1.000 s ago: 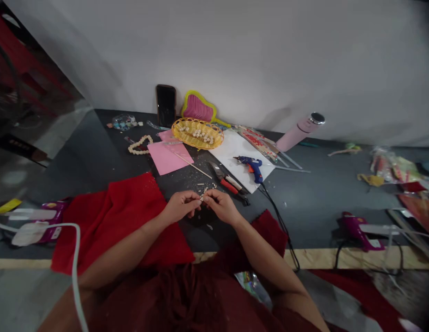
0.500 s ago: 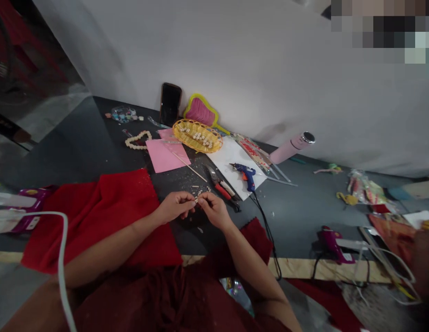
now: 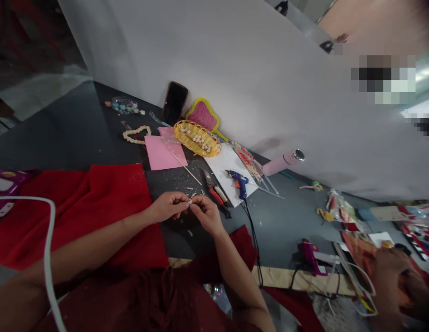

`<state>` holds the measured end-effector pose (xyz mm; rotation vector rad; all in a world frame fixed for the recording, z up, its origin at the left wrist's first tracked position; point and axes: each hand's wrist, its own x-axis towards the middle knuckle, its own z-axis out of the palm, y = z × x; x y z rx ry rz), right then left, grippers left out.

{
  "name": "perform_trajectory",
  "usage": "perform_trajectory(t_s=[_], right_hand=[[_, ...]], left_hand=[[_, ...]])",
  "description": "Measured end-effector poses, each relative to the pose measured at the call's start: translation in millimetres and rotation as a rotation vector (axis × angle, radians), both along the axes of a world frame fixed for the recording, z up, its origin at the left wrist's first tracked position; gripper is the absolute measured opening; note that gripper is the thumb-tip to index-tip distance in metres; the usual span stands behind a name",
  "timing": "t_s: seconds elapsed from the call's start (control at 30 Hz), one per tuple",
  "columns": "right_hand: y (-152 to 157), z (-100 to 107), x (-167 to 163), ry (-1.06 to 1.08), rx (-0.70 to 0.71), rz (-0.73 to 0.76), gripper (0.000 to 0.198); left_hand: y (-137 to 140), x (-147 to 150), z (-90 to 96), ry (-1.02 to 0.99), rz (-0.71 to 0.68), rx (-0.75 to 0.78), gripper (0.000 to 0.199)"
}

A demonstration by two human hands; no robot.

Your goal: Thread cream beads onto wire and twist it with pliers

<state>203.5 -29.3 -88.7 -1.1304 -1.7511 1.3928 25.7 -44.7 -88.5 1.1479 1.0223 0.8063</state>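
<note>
1. Left hand and right hand together, fingertips pinched on a pale piece.
2. Piece between: left at its 9 o'clock, right at 4; neither nearer. Long axis too small to tell.
3. Loose bits at 12.

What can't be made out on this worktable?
All in the head view:
Pale piece: tiny, partly covered by left hand and right hand; exact shape unclear.
Purple device: cut off by the left edge.
Co-worker's hand: blurred, grip unclear.
</note>
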Motion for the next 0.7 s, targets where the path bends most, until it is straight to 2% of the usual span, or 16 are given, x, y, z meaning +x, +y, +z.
perform_trajectory(t_s=[0.7], right_hand=[[2,-7,3,-0.004,-0.012,-0.018,0.019]], left_hand=[[1,-2,-13.9,-0.063,-0.009,0.013,0.028]])
